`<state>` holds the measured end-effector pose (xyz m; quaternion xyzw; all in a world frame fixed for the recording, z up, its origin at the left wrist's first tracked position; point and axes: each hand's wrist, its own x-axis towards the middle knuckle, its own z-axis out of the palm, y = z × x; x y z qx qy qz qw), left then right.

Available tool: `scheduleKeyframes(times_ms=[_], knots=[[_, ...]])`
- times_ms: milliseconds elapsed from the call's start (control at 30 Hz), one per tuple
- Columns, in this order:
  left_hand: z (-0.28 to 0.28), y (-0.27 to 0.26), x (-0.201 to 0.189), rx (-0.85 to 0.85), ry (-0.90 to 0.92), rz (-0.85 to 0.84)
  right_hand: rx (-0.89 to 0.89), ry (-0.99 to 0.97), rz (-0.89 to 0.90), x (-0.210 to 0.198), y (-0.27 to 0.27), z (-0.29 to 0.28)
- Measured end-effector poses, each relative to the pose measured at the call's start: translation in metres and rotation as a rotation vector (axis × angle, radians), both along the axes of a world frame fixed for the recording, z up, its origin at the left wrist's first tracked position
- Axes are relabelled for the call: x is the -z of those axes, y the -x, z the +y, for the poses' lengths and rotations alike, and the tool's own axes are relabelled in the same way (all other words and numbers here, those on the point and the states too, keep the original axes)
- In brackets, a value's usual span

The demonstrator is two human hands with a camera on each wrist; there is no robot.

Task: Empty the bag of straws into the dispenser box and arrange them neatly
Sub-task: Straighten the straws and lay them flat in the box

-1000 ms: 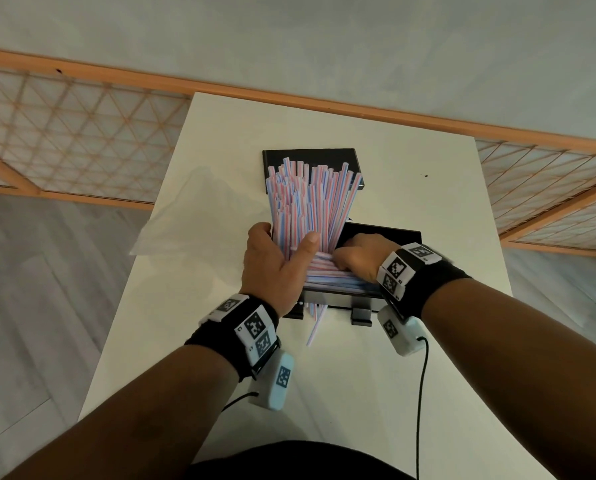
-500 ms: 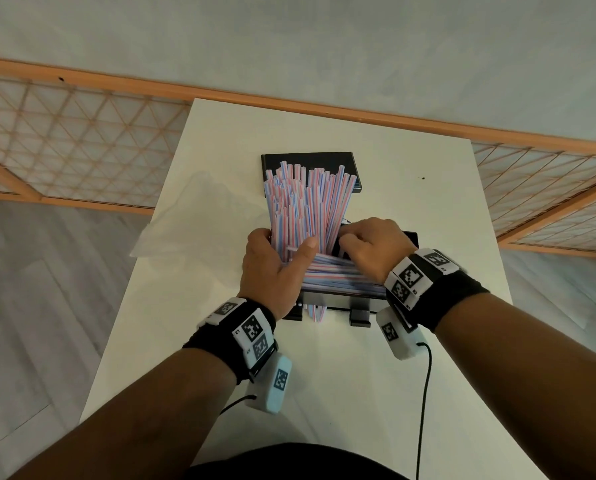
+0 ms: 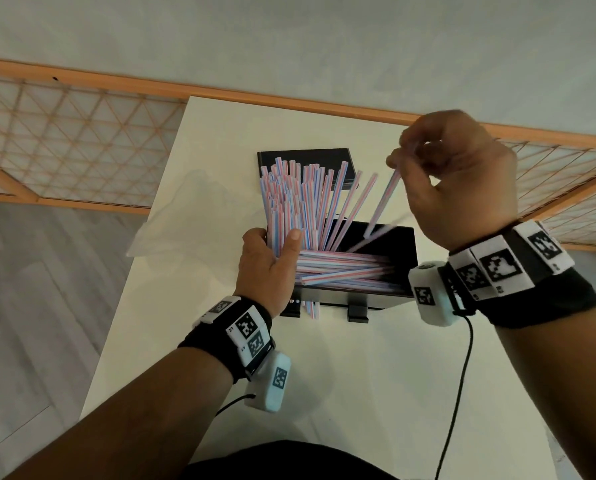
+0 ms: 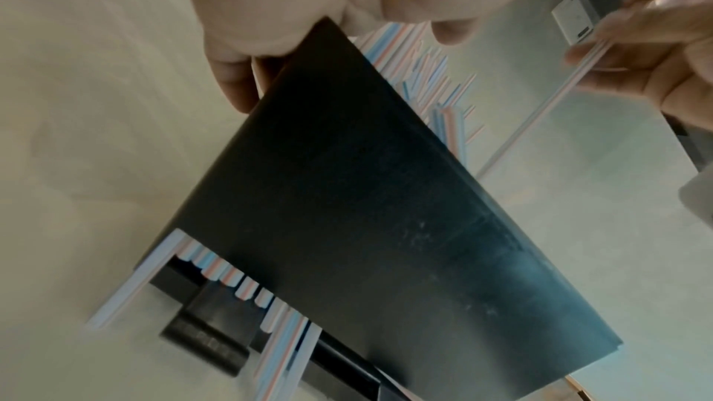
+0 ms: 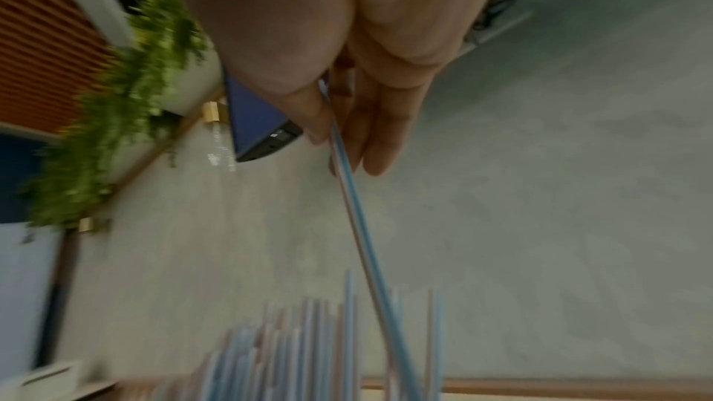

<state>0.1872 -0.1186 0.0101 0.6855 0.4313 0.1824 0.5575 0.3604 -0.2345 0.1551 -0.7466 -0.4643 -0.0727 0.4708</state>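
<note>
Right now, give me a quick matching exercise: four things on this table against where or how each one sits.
1. left hand
2. right hand
3. empty bag
4. black lid

a. lies flat behind the dispenser box
b. pinches one straw raised above the box
c. holds the upright straw bundle at the box's left end
d. lies on the table left of the box

1-c, 2-b, 3-d, 4-a

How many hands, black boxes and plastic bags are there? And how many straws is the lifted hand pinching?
Hands: 2 (left hand, right hand)
Dispenser box: 1
Plastic bag: 1
Pinched straw: 1
Total: 5
</note>
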Motion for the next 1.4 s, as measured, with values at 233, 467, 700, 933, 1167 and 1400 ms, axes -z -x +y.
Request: scheduleKeyframes(times_ms=[233,467,700,933,1167,1400], knots=[[0.0,-0.001,-0.003,-0.011,0.009,-0.002,-0.238,0.203,0.144,0.038,0.041,-0.004],[0.0,0.001,-0.01,0.008,0.024,-0.043,-0.306,0.579,0.016,0.102,0.048,-0.007],[-0.002,0.002,-0.012,0.035,0.022,-0.071,0.079,0.768,0.08,0.1,0.031,-0.027],[-0.003,0.003,-0.005,0.126,-0.103,0.052,0.324,0.94,0.256,0.074,0.005,-0.017],[0.001,0.007,0.003,0.195,-0.119,0.108,0.357,0.964,0.415,0.078,-0.004,-0.009],[0.002,0.01,0.01,0.195,-0.032,0.019,0.392,0.667,0.363,0.067,-0.004,-0.019]])
